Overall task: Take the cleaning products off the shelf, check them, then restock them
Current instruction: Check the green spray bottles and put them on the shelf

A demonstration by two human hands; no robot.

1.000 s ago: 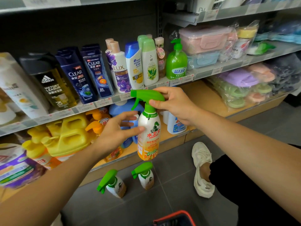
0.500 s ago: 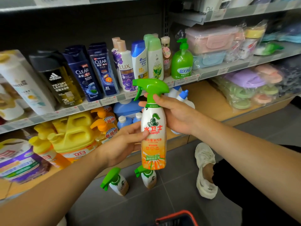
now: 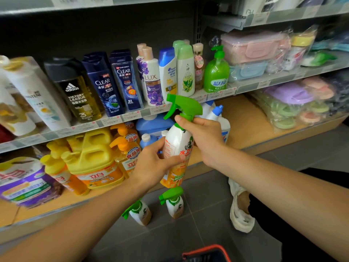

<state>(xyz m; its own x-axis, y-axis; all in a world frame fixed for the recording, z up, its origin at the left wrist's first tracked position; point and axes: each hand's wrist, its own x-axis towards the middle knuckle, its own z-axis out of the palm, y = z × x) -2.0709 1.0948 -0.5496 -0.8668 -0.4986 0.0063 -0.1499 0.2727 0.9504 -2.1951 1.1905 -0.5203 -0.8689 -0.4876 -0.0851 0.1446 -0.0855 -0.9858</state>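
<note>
Left of the left-hand fingers, yellow plastic detergent jugs (image 3: 90, 157) stand on the wooden bottom shelf (image 3: 245, 118). The left hand (image 3: 153, 165) grips the middle of a white spray bottle with a green trigger and orange label (image 3: 178, 142), thumb across its front. The bottle is held tilted in front of the shelf. The right hand (image 3: 204, 137) curls round its neck, just under the trigger. Below both sets of fingers, two matching spray bottles (image 3: 173, 203) stand on the grey floor.

The sprayer (image 3: 177, 146) is before the lower shelf (image 3: 245, 120); jugs (image 3: 92, 157) stand on it, leftward; two bottles (image 3: 174, 207) stand on the floor (image 3: 207, 220) below.
</note>
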